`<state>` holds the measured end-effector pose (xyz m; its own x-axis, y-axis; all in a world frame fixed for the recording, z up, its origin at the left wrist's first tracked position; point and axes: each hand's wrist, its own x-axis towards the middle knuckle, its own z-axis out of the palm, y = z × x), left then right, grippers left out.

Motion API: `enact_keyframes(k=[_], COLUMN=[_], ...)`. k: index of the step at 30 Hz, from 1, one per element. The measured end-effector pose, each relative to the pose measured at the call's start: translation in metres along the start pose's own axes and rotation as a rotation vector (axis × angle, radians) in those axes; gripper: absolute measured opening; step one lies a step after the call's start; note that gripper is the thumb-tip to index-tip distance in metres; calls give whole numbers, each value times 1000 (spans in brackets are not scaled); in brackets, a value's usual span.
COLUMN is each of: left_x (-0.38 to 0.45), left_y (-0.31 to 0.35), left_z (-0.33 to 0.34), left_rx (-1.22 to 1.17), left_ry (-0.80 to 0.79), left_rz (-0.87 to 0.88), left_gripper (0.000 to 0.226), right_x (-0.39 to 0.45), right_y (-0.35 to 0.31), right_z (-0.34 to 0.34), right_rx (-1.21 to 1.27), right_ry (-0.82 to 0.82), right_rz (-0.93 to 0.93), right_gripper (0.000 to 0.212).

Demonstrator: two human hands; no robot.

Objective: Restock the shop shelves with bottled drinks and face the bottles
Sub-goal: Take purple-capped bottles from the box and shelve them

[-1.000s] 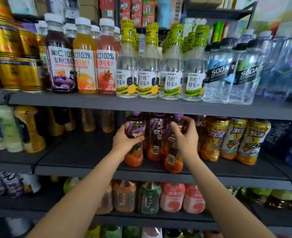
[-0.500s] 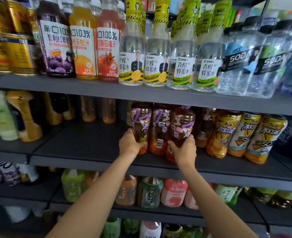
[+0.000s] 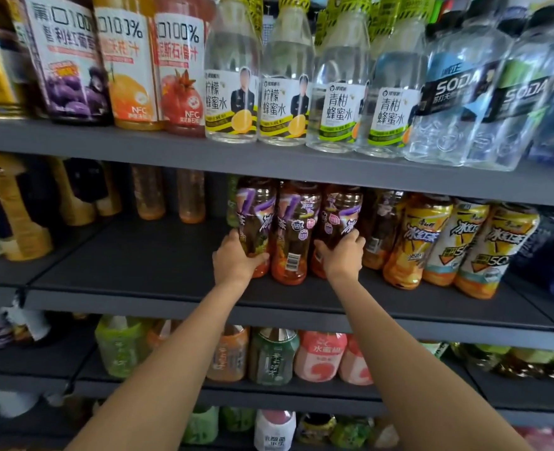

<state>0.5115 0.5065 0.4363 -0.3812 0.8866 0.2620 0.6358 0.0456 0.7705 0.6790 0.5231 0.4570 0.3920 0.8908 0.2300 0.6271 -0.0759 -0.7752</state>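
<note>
**Middle shelf: three purple-label tea bottles, two in hand**

Item 1: middle shelf [image 3: 158, 275], dark grey, bare surface to the left of the hands.
Item 2: left bottle [image 3: 253, 222], purple label, upright on the middle shelf; left hand [image 3: 235, 263] wrapped around its lower body.
Item 3: centre bottle [image 3: 293, 232], same label, barcode facing out, standing between the other two and touching both; no hand on it.
Item 4: right bottle [image 3: 339, 216], same label; right hand [image 3: 342, 258] gripping its lower part.
Item 5: yellow-label tea bottles [image 3: 458, 245], a row just right of the group, leaning slightly.
Item 6: upper shelf [image 3: 269, 161], carrying juice bottles [image 3: 126, 66] and clear honey-water bottles [image 3: 285, 92].
</note>
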Motion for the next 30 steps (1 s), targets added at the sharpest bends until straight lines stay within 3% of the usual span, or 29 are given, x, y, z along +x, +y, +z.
enact_keyframes(k=[8,11,15,19,23,25,26,28,30], left_x=[-8,-21,-44,-64,-72,-74,-74,-74,-73], left_y=[2,-6,-6,13,42,56,61,67,63], left_z=[-25,-43,-57,-28,10,24,30,36,34], left_rx=[-40,-96,-182,-139,-75,-32,-4,-14,-53], left_ry=[-149,-273,-461,-449,-400,-336,-302,-272,-257], left_rz=[6,71,155,252,304,321,323,283,240], left_gripper=[70,71,59,67,67,60,56,49,43], right_x=[29,17,-10,-29,-38,-36,-35,-26,-22], right_y=[-7,11,31,23,15,24,27,33,28], right_z=[1,1,-6,-27,-59,-66,-68,-61,-51], right_rx=[0,96,196,515,780,676,586,327,255], right_ry=[-140,-71,111,47,-264,-323,-344,-289,-200], right_rz=[17,0,-217,-283,-233,-287,-313,-346,-308], right_gripper=[72,73,44,20,41,25,32,73,84])
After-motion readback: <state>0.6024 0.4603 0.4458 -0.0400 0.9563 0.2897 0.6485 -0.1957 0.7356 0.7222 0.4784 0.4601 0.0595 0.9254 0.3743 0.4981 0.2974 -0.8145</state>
